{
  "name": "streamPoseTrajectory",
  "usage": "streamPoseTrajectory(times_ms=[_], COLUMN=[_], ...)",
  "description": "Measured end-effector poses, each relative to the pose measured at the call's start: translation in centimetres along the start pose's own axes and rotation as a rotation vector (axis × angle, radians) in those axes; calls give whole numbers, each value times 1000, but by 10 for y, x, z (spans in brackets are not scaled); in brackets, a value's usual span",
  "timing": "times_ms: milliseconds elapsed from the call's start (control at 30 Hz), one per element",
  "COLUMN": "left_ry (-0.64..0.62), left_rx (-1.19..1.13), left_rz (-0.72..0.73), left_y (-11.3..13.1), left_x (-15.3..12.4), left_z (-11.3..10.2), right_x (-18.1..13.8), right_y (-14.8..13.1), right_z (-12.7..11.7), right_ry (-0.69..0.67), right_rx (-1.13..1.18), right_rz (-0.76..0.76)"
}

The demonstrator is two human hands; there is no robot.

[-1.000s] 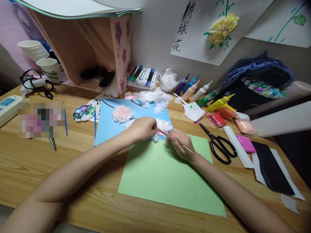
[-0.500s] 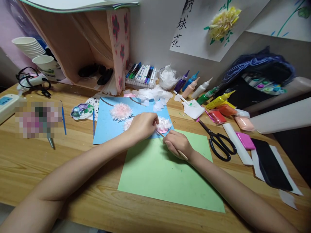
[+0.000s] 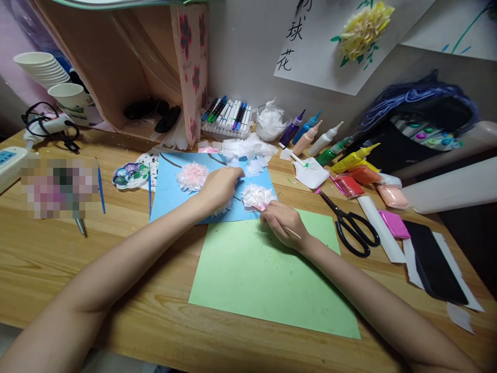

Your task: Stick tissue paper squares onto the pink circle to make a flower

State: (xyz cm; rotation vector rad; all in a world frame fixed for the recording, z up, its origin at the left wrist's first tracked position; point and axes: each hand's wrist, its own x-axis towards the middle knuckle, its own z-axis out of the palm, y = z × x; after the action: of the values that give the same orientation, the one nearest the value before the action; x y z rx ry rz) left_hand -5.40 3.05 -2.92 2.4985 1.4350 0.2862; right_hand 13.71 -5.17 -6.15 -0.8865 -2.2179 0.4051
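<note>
A blue card lies on the wooden desk with a pink tissue flower and a white tissue flower stuck on it. My left hand rests on the card between the two flowers, its fingers curled toward the pile of white tissue squares beyond. My right hand is closed round a thin wooden stick whose tip, wrapped in pink and white tissue, touches the near edge of the white flower. A green sheet lies under my right wrist.
Black scissors lie right of the green sheet. Paint bottles, a marker set, clay packets, a paint palette and paper cups crowd the desk's back. A power strip sits at far left.
My left hand slid back and left on the blue card, uncovering the white flower. My right hand moved slightly up toward that flower with the stick.
</note>
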Motion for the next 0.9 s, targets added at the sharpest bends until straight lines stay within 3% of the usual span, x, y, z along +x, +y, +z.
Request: streamPoseTrajectory(times_ms=[100, 233, 433, 600, 900], left_ry=[-34, -69, -99, -110, -174], left_rx=[70, 120, 159, 187, 195], left_rz=[12, 16, 41, 43, 25], left_y=[1, 4, 4, 4, 16], left_x=[1, 2, 2, 2, -5], left_z=[-1, -5, -7, -7, -17], right_x=[10, 36, 82, 90, 42], right_y=[-5, -12, -11, -8, -13], right_z=[-1, -2, -6, -8, -23], right_ry=[37, 74, -44, -85, 76], right_rx=[90, 246, 210, 226, 495], right_rz=[168, 559, 865, 900, 733])
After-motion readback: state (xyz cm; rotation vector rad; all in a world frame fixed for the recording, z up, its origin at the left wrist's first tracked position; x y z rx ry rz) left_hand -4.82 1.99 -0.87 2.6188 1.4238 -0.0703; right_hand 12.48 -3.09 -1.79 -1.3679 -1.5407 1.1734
